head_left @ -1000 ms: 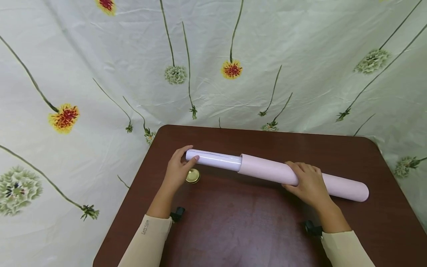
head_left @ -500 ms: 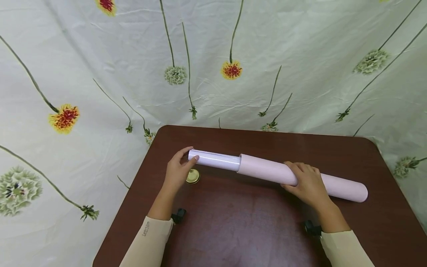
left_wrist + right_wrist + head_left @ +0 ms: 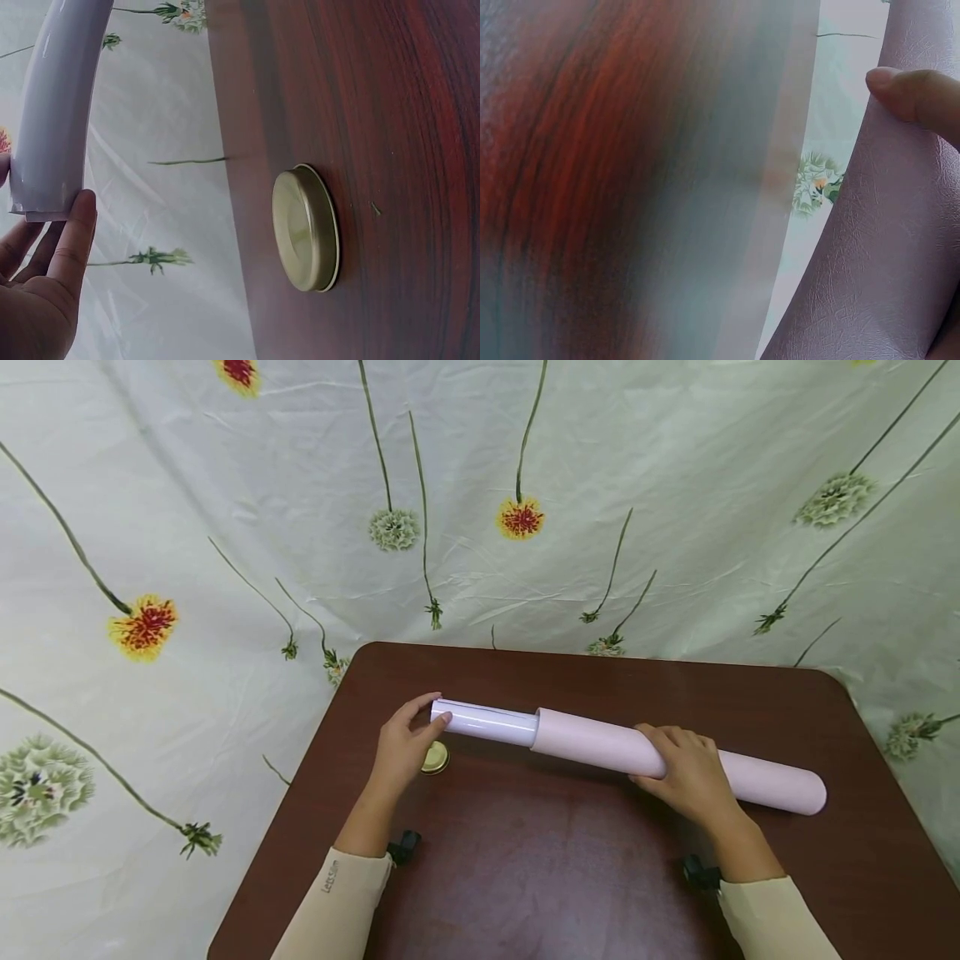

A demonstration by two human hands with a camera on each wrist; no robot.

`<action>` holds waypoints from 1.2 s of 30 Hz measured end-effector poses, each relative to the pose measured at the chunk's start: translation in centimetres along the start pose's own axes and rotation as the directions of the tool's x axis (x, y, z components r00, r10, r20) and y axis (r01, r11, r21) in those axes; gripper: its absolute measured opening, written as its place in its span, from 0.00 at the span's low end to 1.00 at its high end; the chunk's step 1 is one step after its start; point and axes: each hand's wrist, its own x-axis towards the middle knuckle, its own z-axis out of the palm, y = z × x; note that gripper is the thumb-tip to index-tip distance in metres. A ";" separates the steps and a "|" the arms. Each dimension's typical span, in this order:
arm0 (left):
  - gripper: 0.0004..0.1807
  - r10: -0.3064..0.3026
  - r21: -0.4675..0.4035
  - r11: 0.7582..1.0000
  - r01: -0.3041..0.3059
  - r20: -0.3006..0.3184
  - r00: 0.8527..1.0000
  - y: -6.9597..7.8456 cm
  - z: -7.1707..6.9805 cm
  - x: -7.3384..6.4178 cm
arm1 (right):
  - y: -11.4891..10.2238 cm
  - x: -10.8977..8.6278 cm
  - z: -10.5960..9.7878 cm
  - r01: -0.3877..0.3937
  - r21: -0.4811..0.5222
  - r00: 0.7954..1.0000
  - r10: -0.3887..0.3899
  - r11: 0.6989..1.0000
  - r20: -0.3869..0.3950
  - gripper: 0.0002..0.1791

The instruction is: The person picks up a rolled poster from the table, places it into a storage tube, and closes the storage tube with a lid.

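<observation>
In the head view my left hand [image 3: 405, 745] pinches the outer end of a glossy white paper roll [image 3: 491, 722], thumb on the near side and fingers behind. The roll's other end is hidden inside a pale pink cardboard tube [image 3: 588, 742]. My right hand [image 3: 690, 774] grips the tube around its middle, and the right wrist view shows the thumb lying along its textured surface. A round gold metal lid [image 3: 304, 229] lies on the table below the left hand, partly covered by that hand in the head view.
The dark reddish-brown wooden table [image 3: 540, 868] has rounded far corners. Behind and to its left hangs a pale curtain [image 3: 450, 460] printed with flowers. A tiny scrap [image 3: 376, 208] lies beside the lid.
The left hand has moved slightly to the right, and the paper roll has slid farther into the tube, so less of it shows. The right hand and the tube have barely moved.
</observation>
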 end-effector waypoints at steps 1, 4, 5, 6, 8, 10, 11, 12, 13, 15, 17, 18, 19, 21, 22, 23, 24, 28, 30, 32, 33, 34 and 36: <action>0.26 -0.001 0.002 1.000 0.001 0.002 1.000 0.0 0.0 0.0 | 0.0 0.0 0.0 0.001 0.000 1.000 -0.001 1.000 -0.001 0.41; 0.26 -0.005 -0.004 1.000 0.005 0.004 1.000 0.0 0.1 0.0 | 0.0 0.0 0.0 0.003 -0.003 1.000 -0.003 1.000 -0.001 0.41; 0.26 -0.007 -0.002 1.000 0.007 0.006 1.000 0.0 0.2 0.0 | 0.0 0.0 0.0 0.002 -0.003 1.000 -0.002 1.000 0.002 0.41; 0.26 -0.007 0.000 1.000 0.007 0.006 1.000 0.0 0.2 0.0 | 0.0 0.0 0.1 0.001 -0.002 1.000 -0.001 1.000 0.006 0.41; 0.25 -0.009 0.004 1.000 0.008 0.007 1.000 -0.1 0.2 -0.1 | 0.0 0.0 0.1 -0.001 0.000 1.000 0.001 1.000 0.015 0.41; 0.25 -0.009 0.017 1.000 0.009 0.011 1.000 -0.1 0.3 -0.1 | -0.1 0.0 0.1 0.001 0.001 1.000 -0.001 1.000 0.016 0.41; 0.25 -0.008 0.023 1.000 0.008 0.015 1.000 -0.1 0.3 -0.1 | -0.1 0.0 0.2 0.002 0.002 1.000 -0.002 1.000 0.017 0.41; 0.25 -0.007 0.026 1.000 0.006 0.017 1.000 -0.1 0.4 -0.2 | -0.2 0.0 0.2 0.005 0.000 1.000 -0.005 1.000 0.014 0.41; 0.25 -0.007 0.029 1.000 0.006 0.021 1.000 -0.1 0.4 -0.2 | -0.2 0.0 0.2 0.006 -0.001 1.000 -0.006 1.000 0.012 0.41; 0.26 -0.007 0.037 0.999 0.005 0.030 1.000 -0.1 0.5 -0.2 | -0.2 0.0 0.2 0.009 -0.002 1.000 -0.009 1.000 0.007 0.41; 0.27 -0.005 0.039 0.999 0.004 0.034 0.999 -0.1 0.6 -0.3 | -0.3 0.0 0.2 0.010 -0.003 1.000 -0.010 1.000 0.005 0.41; 0.27 -0.005 0.039 0.999 0.003 0.034 0.999 0.0 0.6 -0.3 | -0.3 0.0 0.2 0.011 -0.004 1.000 -0.011 1.000 0.003 0.41; 0.27 -0.003 0.040 0.999 0.002 0.034 0.999 0.0 0.6 -0.3 | -0.3 0.0 0.3 0.011 -0.003 1.000 -0.011 1.000 0.002 0.41; 0.26 0.005 0.044 0.999 -0.007 0.033 0.999 -0.1 0.7 -0.3 | -0.3 0.0 0.3 0.013 -0.002 1.000 -0.013 1.000 -0.001 0.41; 0.26 0.011 0.046 0.999 -0.012 0.033 0.999 -0.1 0.7 -0.3 | -0.3 0.0 0.3 0.014 -0.002 1.000 -0.014 1.000 -0.003 0.41; 0.26 0.016 0.049 0.999 -0.018 0.032 0.999 -0.2 0.7 -0.3 | -0.3 0.0 0.4 0.015 -0.001 1.000 -0.015 1.000 -0.004 0.41; 0.25 0.022 0.050 0.998 -0.023 0.029 0.999 -0.2 0.8 -0.3 | -0.3 0.0 0.4 0.016 0.000 1.000 -0.016 1.000 -0.004 0.42; 0.25 0.029 0.041 0.999 -0.030 0.024 0.999 -0.3 1.0 -0.4 | -0.3 -0.1 0.5 0.021 0.001 1.000 -0.021 1.000 -0.009 0.42; 0.25 0.029 0.035 0.999 -0.029 0.022 0.999 -0.3 1.1 -0.4 | -0.4 -0.1 0.5 0.022 0.001 1.000 -0.022 1.000 -0.009 0.42; 0.25 0.031 0.036 0.999 -0.032 0.024 0.999 -0.3 1.2 -0.5 | -0.4 -0.1 0.5 0.021 0.003 1.000 -0.021 1.000 -0.007 0.42; 0.25 0.035 0.035 0.999 -0.036 0.024 0.999 -0.2 1.3 -0.5 | -0.5 -0.1 0.5 0.019 0.004 1.000 -0.019 1.000 -0.003 0.42; 0.24 0.038 0.036 0.999 -0.038 0.024 0.999 -0.2 1.3 -0.5 | -0.5 -0.1 0.4 0.017 0.005 1.000 -0.017 1.000 0.000 0.41; 0.24 0.046 0.039 0.998 -0.047 0.023 0.999 -0.1 1.5 -0.5 | -0.6 -0.1 0.4 0.011 0.007 1.000 -0.011 1.000 0.008 0.41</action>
